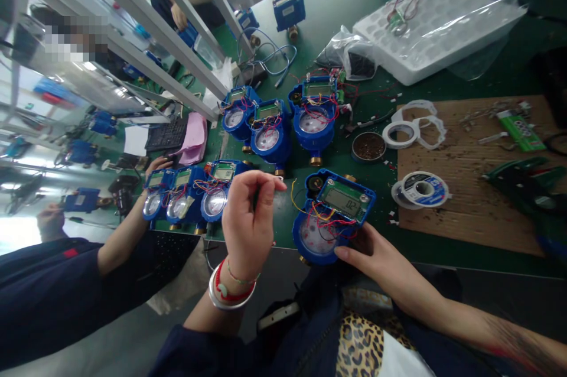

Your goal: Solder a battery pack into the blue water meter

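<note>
A blue water meter [305, 238] with its top off is tilted at the front edge of the bench. Its display reads digits on a green circuit board [343, 200], and red, yellow and black wires cross its round dial. My right hand [372, 250] grips its lower right side, thumb on the rim and the other fingers hidden beneath. To the left of this meter my left hand [250, 211] is raised, thumb and forefinger pinched together. A tiny pale tip shows at its fingertips, too small to name.
More open water meters [314, 123] stand behind and to the left. A co-worker's hand [157, 167] is by the left row. Rightward are a solder spool [423, 189], a tin [368, 146], a tape roll [399, 135], cardboard [465, 223] and a white foam tray [411, 67].
</note>
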`<state>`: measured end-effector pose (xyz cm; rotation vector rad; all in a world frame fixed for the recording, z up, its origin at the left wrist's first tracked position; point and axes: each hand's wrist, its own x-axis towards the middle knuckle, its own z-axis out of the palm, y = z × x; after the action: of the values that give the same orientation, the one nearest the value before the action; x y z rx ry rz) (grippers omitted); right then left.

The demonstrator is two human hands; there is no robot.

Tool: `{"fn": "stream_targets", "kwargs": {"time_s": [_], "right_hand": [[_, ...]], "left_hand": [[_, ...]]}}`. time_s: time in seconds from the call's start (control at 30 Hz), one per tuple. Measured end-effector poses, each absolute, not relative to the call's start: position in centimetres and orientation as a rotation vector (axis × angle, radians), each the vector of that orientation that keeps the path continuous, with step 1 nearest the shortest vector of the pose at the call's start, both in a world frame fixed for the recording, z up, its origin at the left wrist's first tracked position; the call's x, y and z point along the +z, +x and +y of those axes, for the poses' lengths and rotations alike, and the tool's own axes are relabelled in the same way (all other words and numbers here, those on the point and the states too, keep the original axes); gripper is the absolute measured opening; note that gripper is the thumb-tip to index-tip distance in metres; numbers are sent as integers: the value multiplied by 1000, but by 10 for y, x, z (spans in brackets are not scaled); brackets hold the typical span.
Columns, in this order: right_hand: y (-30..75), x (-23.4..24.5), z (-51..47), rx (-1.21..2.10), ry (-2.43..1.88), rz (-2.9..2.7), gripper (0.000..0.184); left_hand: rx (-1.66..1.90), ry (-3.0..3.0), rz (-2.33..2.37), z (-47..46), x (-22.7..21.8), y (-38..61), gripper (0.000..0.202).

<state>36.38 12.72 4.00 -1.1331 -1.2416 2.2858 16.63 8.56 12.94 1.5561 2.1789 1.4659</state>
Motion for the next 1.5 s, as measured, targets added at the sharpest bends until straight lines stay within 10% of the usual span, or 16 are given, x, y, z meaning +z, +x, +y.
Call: {"fn": "stream_targets", "kwargs": {"time_s": [0.27,1.5], "right_hand": [[367,38,128,2289,-1132,-1312,67],[365,46,131,2269,-1137,-1369,69]], "left_hand": [[1335,1235,2249,63,105,159,34],[1780,1143,1640,61,97,186,9]]}}
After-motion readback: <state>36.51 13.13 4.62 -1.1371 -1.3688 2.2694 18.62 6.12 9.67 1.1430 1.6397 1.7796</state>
